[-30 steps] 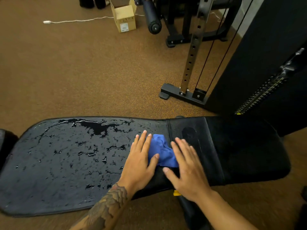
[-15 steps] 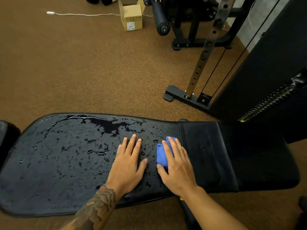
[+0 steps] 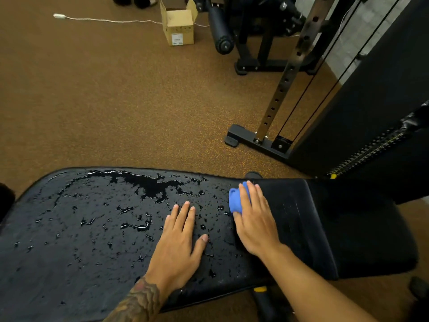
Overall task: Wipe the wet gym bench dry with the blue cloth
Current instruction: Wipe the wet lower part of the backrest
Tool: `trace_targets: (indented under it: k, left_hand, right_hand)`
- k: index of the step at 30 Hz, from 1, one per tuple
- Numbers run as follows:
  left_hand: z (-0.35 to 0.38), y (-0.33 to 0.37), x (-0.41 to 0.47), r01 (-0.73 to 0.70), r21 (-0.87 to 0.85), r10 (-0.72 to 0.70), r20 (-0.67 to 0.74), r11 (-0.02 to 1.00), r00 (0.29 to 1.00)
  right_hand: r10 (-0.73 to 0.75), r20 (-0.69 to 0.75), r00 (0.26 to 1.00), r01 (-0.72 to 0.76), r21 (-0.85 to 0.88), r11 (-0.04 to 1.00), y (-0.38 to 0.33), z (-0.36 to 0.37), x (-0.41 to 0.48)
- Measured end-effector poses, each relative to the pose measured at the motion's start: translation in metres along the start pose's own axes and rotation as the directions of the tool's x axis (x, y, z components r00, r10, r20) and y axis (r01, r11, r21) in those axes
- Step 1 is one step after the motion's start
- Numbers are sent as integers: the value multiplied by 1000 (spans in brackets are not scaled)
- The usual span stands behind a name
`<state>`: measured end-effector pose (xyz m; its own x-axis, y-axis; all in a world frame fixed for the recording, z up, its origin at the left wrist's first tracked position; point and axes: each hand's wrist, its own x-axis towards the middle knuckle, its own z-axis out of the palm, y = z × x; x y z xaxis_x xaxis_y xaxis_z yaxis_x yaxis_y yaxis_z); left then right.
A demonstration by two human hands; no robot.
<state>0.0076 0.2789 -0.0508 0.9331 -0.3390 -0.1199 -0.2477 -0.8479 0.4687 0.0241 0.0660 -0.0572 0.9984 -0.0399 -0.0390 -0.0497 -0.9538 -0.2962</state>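
Hands: I had two, left hand [image 3: 176, 240] and right hand [image 3: 255, 224].
Blue cloth [image 3: 235, 202]: I counted one.
Gym bench [image 3: 92, 228]: one.
Cardboard box [image 3: 180, 26]: one.

I see a black counter [image 3: 92, 252] blotched with shiny wet patches, a bright blue cloth [image 3: 235, 202], a brown floor [image 3: 116, 101] flecked orange, a tan cardboard box [image 3: 180, 26], and a white cord [image 3: 104, 20].

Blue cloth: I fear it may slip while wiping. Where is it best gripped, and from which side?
Likely its rolled left edge, from above: the blue cloth lies bunched into a thick ridge on the bench, bulging out from under the flat fingers of the right hand, so fingers could curl over that ridge.
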Motion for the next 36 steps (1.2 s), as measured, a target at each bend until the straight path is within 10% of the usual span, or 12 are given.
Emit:
trace_targets:
  k: [15,29,36]
  left_hand:
    - [-12,-10,1,-13,-283,11,-7,959,1000]
    - [-17,-16,0,-83,-160,89,35,984,995]
    - [-16,-13,0,-45,-161,50,25,986,998]
  right_hand:
    - [-225,-16,974,225,144,964,-54,29,-44]
    - [67,-90,994,-60,79,995,-33,21,-19]
    - [-254,27,967,251,77,965,-54,30,-79]
